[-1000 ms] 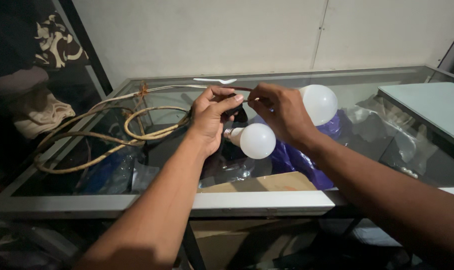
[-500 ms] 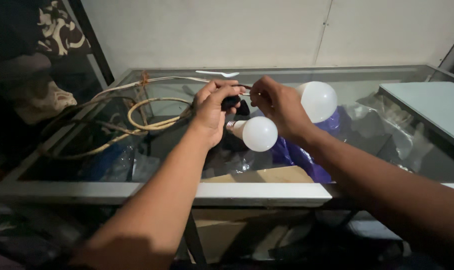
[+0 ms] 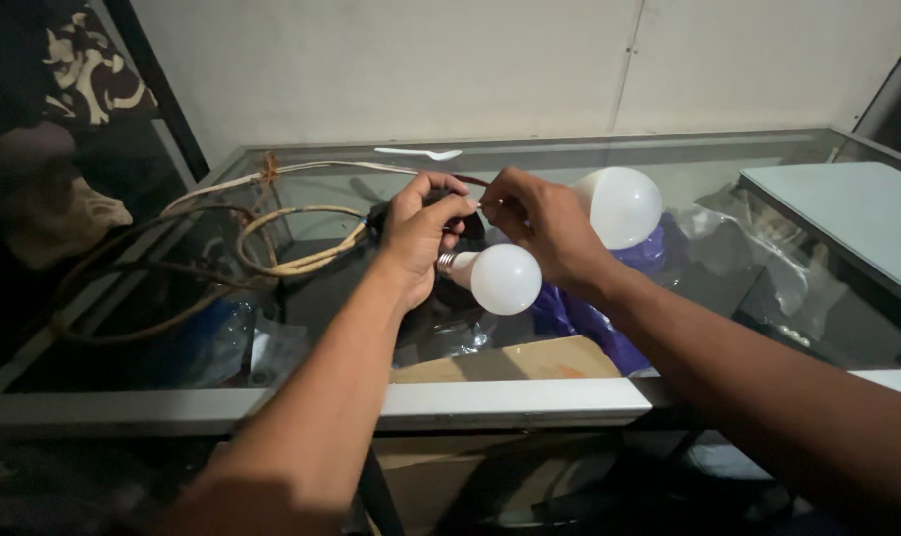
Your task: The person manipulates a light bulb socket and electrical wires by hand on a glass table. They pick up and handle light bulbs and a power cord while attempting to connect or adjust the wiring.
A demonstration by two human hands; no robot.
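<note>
My left hand (image 3: 417,236) grips a black lamp socket (image 3: 467,220) over the glass top, with a white bulb (image 3: 499,279) lying just below it. My right hand (image 3: 540,224) meets the left one, its fingertips pinched on a thin wire end at the socket. Beige cable (image 3: 286,260) runs from the socket in loops to the left. A second, larger white bulb (image 3: 624,204) sits behind my right hand.
The glass-topped case (image 3: 510,398) has a pale metal frame; inside show cardboard (image 3: 515,359), blue-purple plastic (image 3: 589,318) and clear bags. A white plastic spoon (image 3: 420,153) lies at the far edge. A pale board (image 3: 847,213) rests at right. Dark cable coils (image 3: 123,298) at left.
The view has shifted slightly; both hands stay together at the socket, with my right fingers still working the wire end. The bulbs have not moved.
</note>
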